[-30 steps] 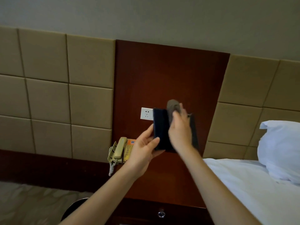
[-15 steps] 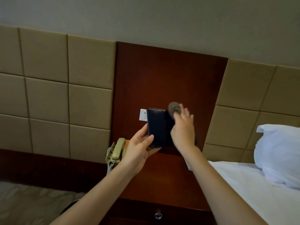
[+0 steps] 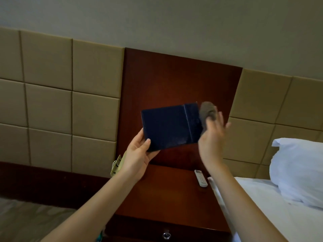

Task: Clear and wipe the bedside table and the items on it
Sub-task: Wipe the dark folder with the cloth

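Note:
I hold a dark blue folder (image 3: 167,126) up in front of the wooden wall panel, above the bedside table (image 3: 167,194). My left hand (image 3: 138,158) grips its lower left corner, thumb on the front face. My right hand (image 3: 212,137) holds a grey cloth (image 3: 206,111) against the folder's right edge; the hand is blurred. A white remote control (image 3: 201,178) lies on the table near the bed. A beige telephone (image 3: 117,165) sits at the table's left edge, mostly hidden behind my left wrist.
The bed with white sheet (image 3: 272,206) and pillow (image 3: 300,170) lies right of the table. The table has a drawer with a round knob (image 3: 166,235). Padded beige panels (image 3: 52,105) line the wall. Carpeted floor (image 3: 26,219) lies at lower left.
The folder has turned from upright to lying wide, tilted. My right hand with the cloth has slid to the folder's right edge. The remote has come into view on the table.

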A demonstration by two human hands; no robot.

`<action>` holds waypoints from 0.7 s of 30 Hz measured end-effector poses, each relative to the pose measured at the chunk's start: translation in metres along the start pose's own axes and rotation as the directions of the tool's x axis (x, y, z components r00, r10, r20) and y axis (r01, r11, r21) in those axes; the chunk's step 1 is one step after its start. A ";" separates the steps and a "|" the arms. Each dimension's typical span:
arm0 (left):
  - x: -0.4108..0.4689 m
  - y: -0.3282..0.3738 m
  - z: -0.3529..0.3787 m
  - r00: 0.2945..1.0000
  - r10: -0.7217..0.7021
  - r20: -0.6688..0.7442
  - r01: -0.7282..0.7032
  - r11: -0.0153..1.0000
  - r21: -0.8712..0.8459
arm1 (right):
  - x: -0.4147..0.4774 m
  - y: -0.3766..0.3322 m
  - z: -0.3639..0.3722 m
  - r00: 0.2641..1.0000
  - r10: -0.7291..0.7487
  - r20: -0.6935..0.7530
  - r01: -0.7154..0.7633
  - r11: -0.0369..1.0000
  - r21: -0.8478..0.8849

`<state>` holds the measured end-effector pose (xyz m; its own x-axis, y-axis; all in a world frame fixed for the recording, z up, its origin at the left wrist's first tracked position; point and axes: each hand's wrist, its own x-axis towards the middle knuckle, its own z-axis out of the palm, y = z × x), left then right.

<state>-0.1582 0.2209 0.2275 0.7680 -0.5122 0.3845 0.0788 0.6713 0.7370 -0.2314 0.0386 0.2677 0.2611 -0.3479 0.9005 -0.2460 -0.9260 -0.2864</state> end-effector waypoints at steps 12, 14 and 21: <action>-0.023 0.001 -0.005 0.993 -0.050 0.102 0.047 0.998 0.030 | -0.007 -0.011 0.000 0.948 -0.087 0.307 0.062 0.994 0.090; -0.027 -0.004 -0.005 0.993 -0.066 0.093 0.064 0.998 0.019 | 0.008 -0.011 0.001 0.930 -0.048 0.365 0.014 0.995 0.095; -0.005 0.004 -0.008 0.999 -0.027 -0.018 0.027 1.000 -0.015 | -0.018 -0.006 0.006 0.913 -0.001 0.409 -0.086 0.977 0.194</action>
<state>-0.1563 0.2308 0.2241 0.7768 -0.5204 0.3546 0.1090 0.6657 0.7382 -0.2295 0.0492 0.2511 0.6201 -0.3770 0.6881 -0.0819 -0.9033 -0.4210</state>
